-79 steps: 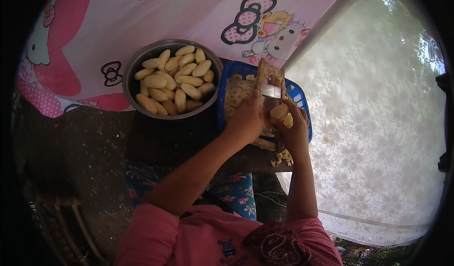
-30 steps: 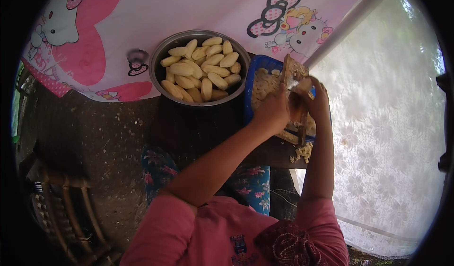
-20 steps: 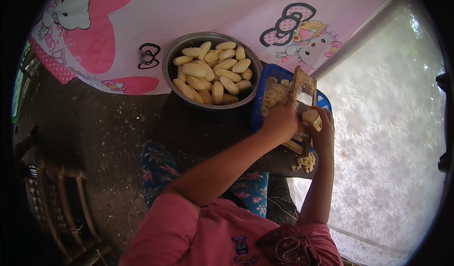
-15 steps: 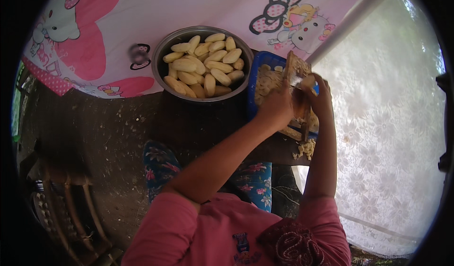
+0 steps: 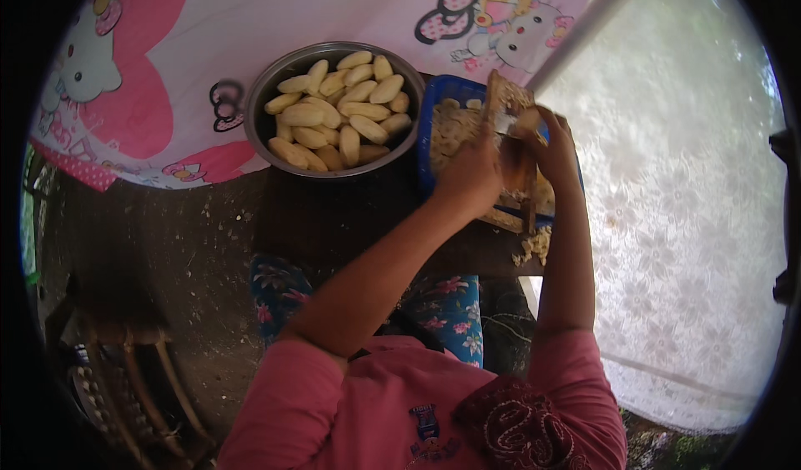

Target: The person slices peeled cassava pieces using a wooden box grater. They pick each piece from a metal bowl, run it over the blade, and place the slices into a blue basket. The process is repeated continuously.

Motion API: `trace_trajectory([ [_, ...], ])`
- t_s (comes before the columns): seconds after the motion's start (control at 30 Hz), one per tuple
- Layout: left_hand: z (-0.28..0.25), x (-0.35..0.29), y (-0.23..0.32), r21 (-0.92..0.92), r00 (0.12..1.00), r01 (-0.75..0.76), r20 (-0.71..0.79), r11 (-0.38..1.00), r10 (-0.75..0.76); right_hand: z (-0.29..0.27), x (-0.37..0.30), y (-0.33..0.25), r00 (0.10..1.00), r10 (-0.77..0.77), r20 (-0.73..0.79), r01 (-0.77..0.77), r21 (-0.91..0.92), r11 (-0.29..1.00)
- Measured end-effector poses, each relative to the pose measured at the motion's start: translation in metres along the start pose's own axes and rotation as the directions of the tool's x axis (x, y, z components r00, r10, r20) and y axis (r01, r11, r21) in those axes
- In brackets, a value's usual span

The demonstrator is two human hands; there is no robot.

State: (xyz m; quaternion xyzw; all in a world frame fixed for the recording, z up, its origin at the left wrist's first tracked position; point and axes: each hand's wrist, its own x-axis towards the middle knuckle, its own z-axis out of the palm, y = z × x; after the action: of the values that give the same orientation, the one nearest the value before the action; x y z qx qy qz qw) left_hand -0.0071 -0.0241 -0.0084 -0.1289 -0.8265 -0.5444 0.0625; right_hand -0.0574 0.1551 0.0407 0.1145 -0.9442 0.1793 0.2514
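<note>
My left hand (image 5: 472,176) is closed around the near side of a wooden slicer (image 5: 519,169), which lies tilted across a blue plastic basket (image 5: 426,128). A metal blade plate (image 5: 503,123) shows in the slicer's upper part. Against that part my right hand (image 5: 557,146) grips a pale tan piece, perhaps a peeled banana; the fingers hide much of it, and a bit of blue shows beside them. Thin pale slices (image 5: 450,129) lie in the basket. To its left stands a metal basin (image 5: 253,119) heaped with peeled bananas (image 5: 342,111).
Pale scraps (image 5: 534,246) lie on the dark table (image 5: 334,219) at the basket's near right corner. A pink printed cloth (image 5: 309,11) hangs behind the basin, and a white lace curtain (image 5: 659,245) hangs at the right. A bamboo seat (image 5: 133,378) stands at the lower left.
The whole view has shifted, so the basin, basket and slicer appear farther left and slightly higher. Both hands keep their places on the slicer; the blue patch by my right fingers shows less.
</note>
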Motion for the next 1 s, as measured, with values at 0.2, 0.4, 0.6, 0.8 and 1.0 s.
trace_trajectory([
  [0.2, -0.012, -0.003, 0.01, 0.039, 0.998, 0.021, 0.059, 0.999, -0.023, -0.004, -0.003, 0.001, 1.0, -0.028, 0.009, 0.028, 0.002, 1.0],
  [0.4, -0.006, -0.003, 0.006, 0.018, 0.998, 0.042, 0.053, 0.999, -0.043, -0.013, -0.043, -0.004, 0.994, -0.027, 0.104, 0.026, 0.008, 1.0],
  [0.6, -0.013, 0.0, 0.01, 0.033, 0.99, 0.073, 0.114, 0.997, -0.077, 0.007, 0.027, 0.009, 0.993, 0.112, 0.041, -0.112, 0.017, 0.994],
  [0.8, -0.009, -0.003, 0.007, 0.016, 0.998, 0.028, 0.047, 0.999, -0.029, -0.023, -0.046, -0.018, 0.993, -0.039, 0.109, 0.048, -0.073, 0.996],
  [1.0, -0.006, -0.001, 0.005, -0.003, 0.997, 0.036, 0.07, 0.999, -0.036, 0.002, 0.009, 0.006, 0.997, 0.069, 0.045, -0.07, 0.02, 0.997],
])
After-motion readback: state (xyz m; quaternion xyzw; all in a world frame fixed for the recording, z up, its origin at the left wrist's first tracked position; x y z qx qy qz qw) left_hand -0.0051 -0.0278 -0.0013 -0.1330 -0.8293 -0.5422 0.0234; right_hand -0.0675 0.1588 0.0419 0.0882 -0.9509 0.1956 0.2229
